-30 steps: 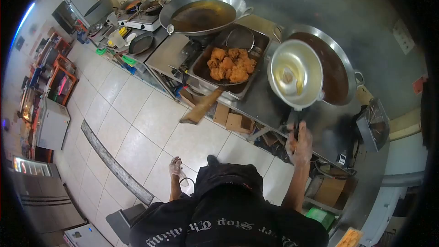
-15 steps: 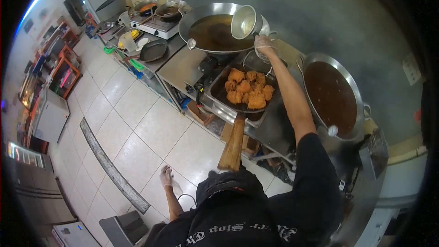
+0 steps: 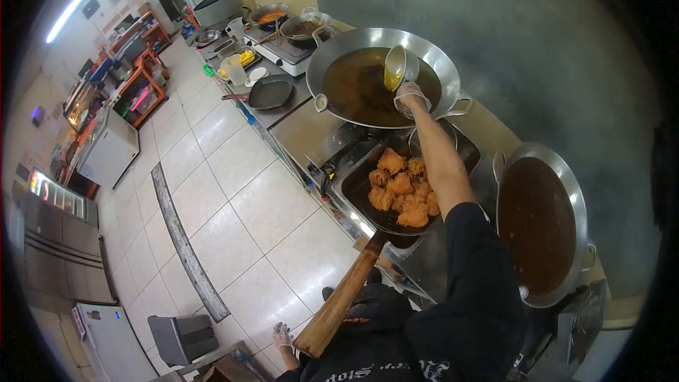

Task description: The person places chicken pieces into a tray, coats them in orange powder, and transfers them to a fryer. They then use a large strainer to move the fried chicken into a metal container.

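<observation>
My right hand (image 3: 412,100), in a clear plastic glove, is closed on a small metal pot (image 3: 403,64). The pot tilts to the left above a large wok (image 3: 447,64) of dark oil, with yellow oil at its lip. Down by my side, my gloved left hand (image 3: 281,335) holds nothing visible; its fingers are loosely bent and apart. Below my right forearm, fried chicken pieces (image 3: 400,185) lie heaped over a dark rectangular tray (image 3: 348,187). A thick wooden handle (image 3: 342,293) runs from beneath the chicken toward my body.
A second wok (image 3: 541,219) of brown oil stands at the right. Beyond the first wok are a white gas stove (image 3: 290,56) with pans and a black skillet (image 3: 271,92). A grey bin (image 3: 182,339) sits on the tiled floor (image 3: 233,205) to the left.
My right hand has moved the pot from the wok's right rim to over the oil and tilted it; yellow oil now shows at its lip. The camera view has shifted.
</observation>
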A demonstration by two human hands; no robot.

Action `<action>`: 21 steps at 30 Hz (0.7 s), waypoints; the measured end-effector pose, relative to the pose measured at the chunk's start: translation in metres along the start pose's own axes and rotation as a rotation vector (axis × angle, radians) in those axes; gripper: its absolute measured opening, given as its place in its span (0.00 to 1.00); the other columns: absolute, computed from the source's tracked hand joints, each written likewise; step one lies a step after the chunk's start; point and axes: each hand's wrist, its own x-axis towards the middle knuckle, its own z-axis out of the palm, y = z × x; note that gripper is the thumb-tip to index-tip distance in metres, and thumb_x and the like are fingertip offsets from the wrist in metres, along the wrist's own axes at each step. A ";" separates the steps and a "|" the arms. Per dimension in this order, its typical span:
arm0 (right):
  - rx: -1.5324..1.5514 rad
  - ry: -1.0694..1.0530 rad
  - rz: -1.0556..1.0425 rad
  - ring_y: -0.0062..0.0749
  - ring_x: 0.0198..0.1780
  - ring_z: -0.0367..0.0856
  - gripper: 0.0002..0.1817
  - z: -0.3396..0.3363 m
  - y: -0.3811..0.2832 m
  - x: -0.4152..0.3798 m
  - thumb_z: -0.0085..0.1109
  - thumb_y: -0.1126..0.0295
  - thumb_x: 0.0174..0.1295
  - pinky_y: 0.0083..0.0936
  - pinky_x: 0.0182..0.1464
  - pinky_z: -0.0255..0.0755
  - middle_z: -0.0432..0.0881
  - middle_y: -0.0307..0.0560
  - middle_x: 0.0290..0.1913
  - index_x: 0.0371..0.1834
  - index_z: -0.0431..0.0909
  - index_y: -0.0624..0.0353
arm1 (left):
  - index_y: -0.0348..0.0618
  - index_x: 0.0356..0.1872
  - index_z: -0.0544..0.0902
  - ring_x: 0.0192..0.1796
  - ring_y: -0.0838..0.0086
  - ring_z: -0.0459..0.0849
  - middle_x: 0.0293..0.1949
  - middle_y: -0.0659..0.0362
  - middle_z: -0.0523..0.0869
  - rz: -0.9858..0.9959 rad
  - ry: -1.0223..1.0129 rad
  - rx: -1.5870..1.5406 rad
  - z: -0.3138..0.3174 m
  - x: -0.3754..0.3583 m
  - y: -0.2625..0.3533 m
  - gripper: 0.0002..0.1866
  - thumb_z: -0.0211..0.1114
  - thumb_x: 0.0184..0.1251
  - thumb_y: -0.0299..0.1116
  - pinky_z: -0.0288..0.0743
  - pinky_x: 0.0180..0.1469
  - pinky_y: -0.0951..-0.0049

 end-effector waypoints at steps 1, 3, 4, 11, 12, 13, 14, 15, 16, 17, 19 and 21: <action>0.077 0.021 0.027 0.46 0.38 0.81 0.12 0.013 0.003 0.006 0.50 0.71 0.47 0.38 0.39 0.74 0.81 0.60 0.34 0.29 0.80 0.66 | 0.45 0.49 0.72 0.39 0.68 0.80 0.44 0.54 0.78 0.050 0.062 0.152 0.008 -0.006 -0.008 0.19 0.59 0.54 0.34 0.74 0.25 0.67; 0.079 -0.014 -0.049 0.47 0.39 0.81 0.12 0.064 0.023 0.046 0.50 0.69 0.49 0.38 0.40 0.74 0.80 0.60 0.35 0.31 0.80 0.64 | 0.42 0.49 0.73 0.39 0.68 0.80 0.43 0.53 0.78 0.029 0.091 0.203 0.019 -0.025 0.004 0.19 0.60 0.54 0.33 0.76 0.30 0.68; 0.075 -0.042 -0.118 0.49 0.39 0.81 0.12 0.086 0.034 0.066 0.50 0.68 0.50 0.38 0.40 0.73 0.80 0.60 0.37 0.32 0.81 0.61 | 0.41 0.48 0.73 0.39 0.68 0.80 0.42 0.53 0.79 0.058 0.092 0.169 0.024 -0.030 0.005 0.19 0.60 0.53 0.32 0.76 0.32 0.69; 0.779 -0.346 0.195 0.30 0.12 0.66 0.11 0.054 0.046 0.049 0.44 0.68 0.55 0.31 0.12 0.58 0.69 0.41 0.13 0.18 0.72 0.55 | 0.36 0.47 0.74 0.37 0.67 0.80 0.39 0.51 0.81 0.173 0.035 -0.012 0.006 0.002 -0.024 0.19 0.58 0.50 0.27 0.75 0.40 0.73; 1.021 -0.345 0.386 0.25 0.11 0.61 0.11 0.010 0.014 0.020 0.43 0.66 0.57 0.26 0.11 0.54 0.66 0.38 0.12 0.19 0.71 0.53 | 0.36 0.47 0.74 0.37 0.67 0.80 0.39 0.51 0.81 0.177 0.028 -0.012 0.005 0.010 -0.028 0.19 0.58 0.50 0.27 0.75 0.40 0.73; 1.262 -0.338 0.580 0.20 0.09 0.56 0.11 -0.017 -0.005 0.003 0.43 0.64 0.59 0.22 0.10 0.50 0.63 0.35 0.10 0.19 0.69 0.51 | 0.36 0.47 0.74 0.37 0.68 0.80 0.39 0.51 0.81 0.232 0.014 -0.014 0.004 0.016 -0.027 0.19 0.57 0.50 0.27 0.75 0.40 0.74; 1.264 -0.326 0.587 0.20 0.09 0.56 0.11 -0.019 -0.004 0.000 0.43 0.64 0.59 0.22 0.10 0.50 0.63 0.35 0.10 0.19 0.69 0.51 | 0.36 0.46 0.74 0.37 0.69 0.80 0.38 0.52 0.81 0.286 -0.001 -0.012 -0.001 0.022 -0.027 0.19 0.57 0.50 0.27 0.75 0.40 0.74; 1.350 -0.352 0.520 0.20 0.09 0.56 0.11 -0.022 -0.001 -0.004 0.43 0.64 0.59 0.21 0.10 0.50 0.64 0.35 0.11 0.21 0.70 0.53 | 0.36 0.46 0.74 0.37 0.69 0.80 0.38 0.52 0.81 0.287 -0.013 -0.001 -0.002 0.017 -0.013 0.19 0.57 0.50 0.27 0.75 0.40 0.74; 1.433 -0.374 0.452 0.20 0.08 0.55 0.11 -0.025 0.003 -0.008 0.43 0.64 0.60 0.20 0.10 0.50 0.64 0.34 0.11 0.23 0.71 0.54 | 0.37 0.46 0.75 0.35 0.70 0.80 0.37 0.53 0.81 0.232 -0.039 -0.074 -0.003 0.012 0.002 0.18 0.57 0.50 0.27 0.76 0.37 0.75; 1.432 -0.354 0.465 0.20 0.08 0.55 0.11 -0.029 0.005 -0.009 0.43 0.64 0.60 0.20 0.10 0.50 0.64 0.34 0.11 0.23 0.71 0.54 | 0.38 0.45 0.75 0.34 0.71 0.79 0.36 0.54 0.81 0.174 -0.066 -0.147 0.001 0.008 0.021 0.17 0.57 0.51 0.28 0.76 0.34 0.75; 1.472 -0.400 0.468 0.20 0.08 0.56 0.12 -0.040 0.008 0.001 0.42 0.63 0.61 0.19 0.10 0.49 0.63 0.32 0.10 0.26 0.71 0.57 | 0.39 0.45 0.75 0.33 0.72 0.79 0.35 0.55 0.81 0.303 -0.101 0.107 0.003 0.013 0.039 0.17 0.57 0.51 0.28 0.75 0.31 0.75; 1.240 -0.318 0.337 0.22 0.13 0.61 0.10 -0.061 0.018 0.003 0.46 0.65 0.61 0.23 0.13 0.54 0.68 0.37 0.16 0.27 0.71 0.57 | 0.40 0.45 0.76 0.32 0.73 0.79 0.35 0.57 0.81 0.428 -0.134 0.363 0.001 0.017 0.056 0.17 0.58 0.51 0.29 0.75 0.28 0.75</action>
